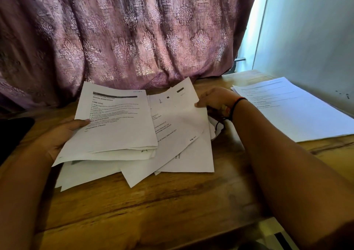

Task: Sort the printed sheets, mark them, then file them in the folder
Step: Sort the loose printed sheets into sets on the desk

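A loose, fanned heap of printed sheets [172, 154] lies on the wooden table [153, 207] in the middle of the view. My left hand [61, 135] holds a small stack of printed pages [116, 121] by its left edge, thumb on top, lifted off the heap. My right hand [214, 100] pinches the right edge of a single tilted sheet [178, 113] that overlaps the heap. A neat stack of printed sheets [291, 110] rests apart at the right. No folder or pen is visible.
A purple patterned curtain [124, 35] hangs right behind the table. A pale wall [316, 29] stands at the right. A dark object [11, 133] sits at the left table edge, and a white object [277, 234] lies at the near right corner.
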